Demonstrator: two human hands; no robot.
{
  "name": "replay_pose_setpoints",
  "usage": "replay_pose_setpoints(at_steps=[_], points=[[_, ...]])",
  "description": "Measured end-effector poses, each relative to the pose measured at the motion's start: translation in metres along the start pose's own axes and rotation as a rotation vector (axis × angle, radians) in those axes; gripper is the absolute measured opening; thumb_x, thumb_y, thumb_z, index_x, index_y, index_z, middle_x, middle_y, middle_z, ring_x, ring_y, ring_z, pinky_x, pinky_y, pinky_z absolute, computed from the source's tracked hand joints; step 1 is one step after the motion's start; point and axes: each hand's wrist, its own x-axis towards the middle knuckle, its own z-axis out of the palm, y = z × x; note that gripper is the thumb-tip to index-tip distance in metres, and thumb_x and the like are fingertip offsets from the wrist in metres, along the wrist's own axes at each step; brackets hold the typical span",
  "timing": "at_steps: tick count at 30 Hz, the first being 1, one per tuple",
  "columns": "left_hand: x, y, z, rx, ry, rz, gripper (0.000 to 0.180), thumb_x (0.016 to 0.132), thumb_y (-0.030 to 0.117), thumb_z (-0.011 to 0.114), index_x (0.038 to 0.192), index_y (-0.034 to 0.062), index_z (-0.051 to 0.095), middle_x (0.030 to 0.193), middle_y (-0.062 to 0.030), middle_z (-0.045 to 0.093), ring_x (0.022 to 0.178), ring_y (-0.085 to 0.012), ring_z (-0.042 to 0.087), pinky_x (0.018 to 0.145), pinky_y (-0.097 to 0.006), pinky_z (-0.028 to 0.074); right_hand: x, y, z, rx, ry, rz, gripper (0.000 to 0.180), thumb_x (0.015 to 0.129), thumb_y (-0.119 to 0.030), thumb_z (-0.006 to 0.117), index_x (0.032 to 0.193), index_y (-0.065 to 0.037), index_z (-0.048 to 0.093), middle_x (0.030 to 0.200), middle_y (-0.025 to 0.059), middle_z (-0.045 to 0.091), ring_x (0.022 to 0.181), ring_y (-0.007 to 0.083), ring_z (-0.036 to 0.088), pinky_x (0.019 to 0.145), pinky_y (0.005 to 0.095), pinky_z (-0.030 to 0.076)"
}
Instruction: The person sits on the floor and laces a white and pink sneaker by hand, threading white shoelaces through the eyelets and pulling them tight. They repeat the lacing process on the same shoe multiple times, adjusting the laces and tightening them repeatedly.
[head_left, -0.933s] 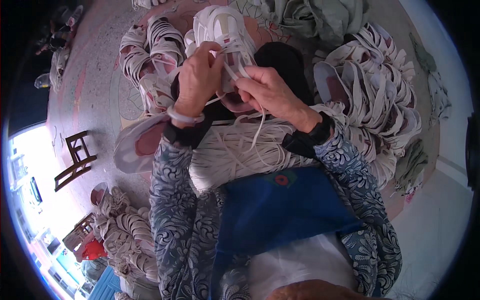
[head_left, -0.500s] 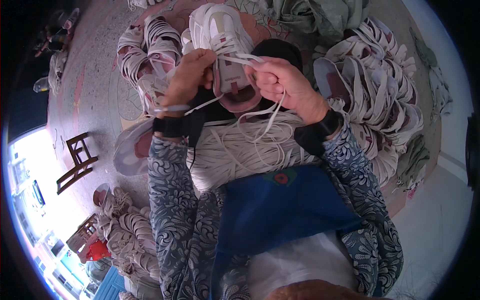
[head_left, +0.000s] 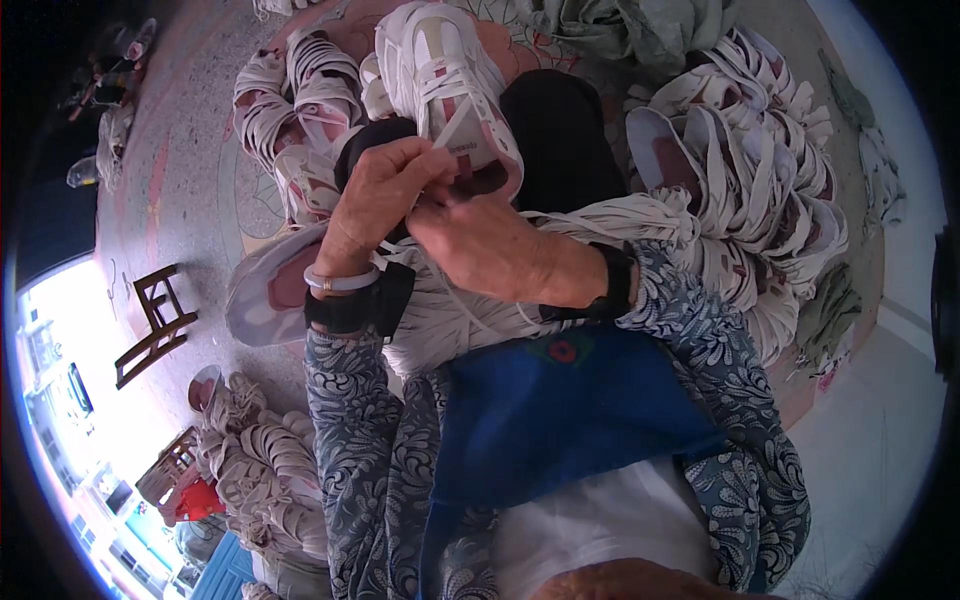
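A white and pink sneaker (head_left: 445, 85) rests toe-away on my black-clad knee. My left hand (head_left: 375, 205) pinches a white shoelace (head_left: 455, 120) at the shoe's tongue. My right hand (head_left: 495, 245) is closed just beside it, fingertips meeting the left hand over the same lace. A thick bundle of white laces (head_left: 440, 320) lies across my lap under both wrists. The left wrist wears a pale bangle, the right a black band.
Piles of white and pink sneakers lie at the right (head_left: 740, 170) and upper left (head_left: 290, 110). A single shoe (head_left: 265, 295) sits by my left arm. A wooden stool (head_left: 150, 325) stands at the left. More lace bundles (head_left: 250, 470) lie lower left. Green cloth (head_left: 640, 30) is heaped at the top.
The hands were apart, pulling the lace ends outward. They have come together at the shoe's tongue, and the shoe sits a little higher in the picture.
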Motion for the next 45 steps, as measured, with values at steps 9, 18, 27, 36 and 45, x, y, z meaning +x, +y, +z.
replay_pose_setpoints(at_steps=[9,18,27,36,45], points=[[-0.035,-0.005,0.028,-0.393,-0.040,0.163,0.027,0.098,0.024,0.049,0.095,-0.0002,0.061,0.076,-0.0037,0.059,0.062,-0.0101,0.052,0.062,-0.020,0.043,-0.006,0.039,-0.033,0.647,0.103,0.394,0.023,0.095,-0.018,0.050,0.105,0.002,0.057,0.085,0.0132,0.065,0.080,0.0223,0.065,0.069,0.0320,0.052],[-0.057,-0.011,0.007,-0.388,-0.088,0.165,0.037,0.096,0.035,0.047,0.088,-0.0003,0.055,0.073,-0.0139,0.058,0.066,-0.0234,0.059,0.055,-0.028,0.049,0.007,0.045,-0.033,1.739,0.138,0.603,0.030,0.095,-0.017,0.050,0.123,-0.004,0.051,0.073,0.0014,0.055,0.072,0.0083,0.057,0.059,0.0251,0.051],[-0.132,-0.047,-0.159,-1.087,0.694,0.593,0.017,0.090,0.013,0.052,0.093,-0.0026,0.060,0.120,-0.0225,0.054,0.124,-0.0371,0.043,0.112,-0.054,0.020,-0.025,0.141,-0.089,1.252,0.443,0.774,0.021,0.093,-0.016,0.055,0.108,-0.003,0.061,0.058,-0.0098,0.032,0.045,0.0011,0.029,0.042,0.0191,0.026],[-0.288,-0.065,-0.241,-0.519,1.678,0.581,0.029,0.090,0.029,0.055,0.103,0.0035,0.059,0.108,-0.0073,0.060,0.114,-0.0334,0.051,0.099,-0.072,0.028,-0.046,0.214,-0.091,0.707,0.626,0.855,0.020,0.090,-0.021,0.062,0.102,-0.006,0.066,0.063,-0.0080,0.041,0.048,0.0020,0.033,0.041,0.0198,0.025],[-0.236,-0.026,-0.184,0.136,1.189,0.519,0.034,0.093,0.020,0.041,0.117,0.0003,0.053,0.097,-0.0102,0.058,0.077,-0.0188,0.052,0.080,-0.034,0.041,-0.007,0.128,-0.112,-0.056,0.410,0.442,0.018,0.094,-0.016,0.053,0.090,0.002,0.057,0.075,0.0110,0.048,0.055,0.0210,0.045,0.055,0.0331,0.043]])
